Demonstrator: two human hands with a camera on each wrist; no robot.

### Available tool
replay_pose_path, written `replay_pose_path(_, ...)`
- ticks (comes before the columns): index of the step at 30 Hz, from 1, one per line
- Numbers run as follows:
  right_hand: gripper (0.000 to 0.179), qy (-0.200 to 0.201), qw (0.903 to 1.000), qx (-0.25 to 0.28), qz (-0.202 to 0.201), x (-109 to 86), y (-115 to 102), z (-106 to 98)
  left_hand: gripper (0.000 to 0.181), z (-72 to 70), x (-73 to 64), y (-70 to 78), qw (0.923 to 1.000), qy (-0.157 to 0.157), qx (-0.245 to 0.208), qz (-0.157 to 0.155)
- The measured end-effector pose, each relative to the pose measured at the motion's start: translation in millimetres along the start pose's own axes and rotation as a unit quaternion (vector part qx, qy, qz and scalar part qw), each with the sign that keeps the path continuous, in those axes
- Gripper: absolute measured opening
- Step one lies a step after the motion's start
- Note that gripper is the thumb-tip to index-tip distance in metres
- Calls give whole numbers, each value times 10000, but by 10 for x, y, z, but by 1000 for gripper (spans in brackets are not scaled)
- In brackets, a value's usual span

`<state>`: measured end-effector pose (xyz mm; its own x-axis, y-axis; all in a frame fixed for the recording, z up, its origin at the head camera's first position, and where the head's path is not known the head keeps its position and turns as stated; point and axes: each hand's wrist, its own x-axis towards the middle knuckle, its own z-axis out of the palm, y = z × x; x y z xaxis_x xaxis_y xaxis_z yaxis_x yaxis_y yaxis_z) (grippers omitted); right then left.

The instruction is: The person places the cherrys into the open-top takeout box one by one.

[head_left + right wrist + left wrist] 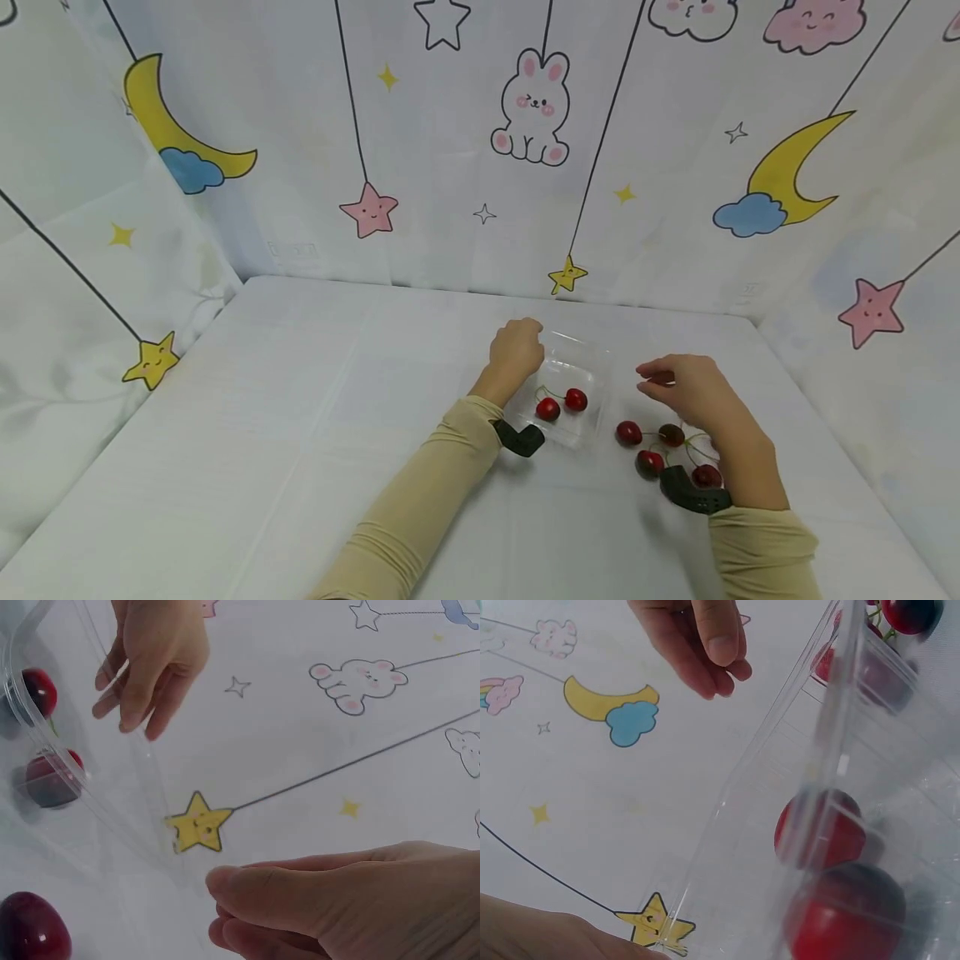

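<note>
A clear plastic box (570,348) stands on the table with two red cherries (576,400) inside, their green stems showing. My left hand (517,348) holds the box's far left rim; in the left wrist view, that hand (562,934) shows only partly at the lower edge. To the right of the box my right hand (693,392) is raised, its fingers loosely bent and thumb close to them, with nothing visible in them. Below it, several dark red cherries (649,464) with stems lie on the table, partly hidden by the right wrist and its black strap.
The white table (360,417) extends to the left of the box. A white curtain (450,142) printed with moons, stars and a rabbit hangs behind the table and along both sides.
</note>
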<state>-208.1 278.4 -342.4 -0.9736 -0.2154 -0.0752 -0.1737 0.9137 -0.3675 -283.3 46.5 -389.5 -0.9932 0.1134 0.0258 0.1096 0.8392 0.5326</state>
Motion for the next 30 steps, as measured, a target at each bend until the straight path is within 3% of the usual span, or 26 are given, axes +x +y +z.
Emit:
replay_pose_path(7, 37, -632, 9979, 101, -14, -19, 45, 0, 37, 16, 12, -7, 10000, 5, -30, -15)
replay_pose_path(16, 36, -1420, 9889, 302, 314, -20, 11, 79, 37, 15, 14, -4, 10000, -6, 7, -4)
replay_pose_path(23, 36, -1751, 9823, 360, 555, -21, -4, 122, 37, 6, 12, -2, 10000, -40, -24, -30)
replay_pose_path(30, 30, -1769, 9840, -7, 223, 11, -31, 184, 37, 6, 10, -1, 10000, -27, -36, -26)
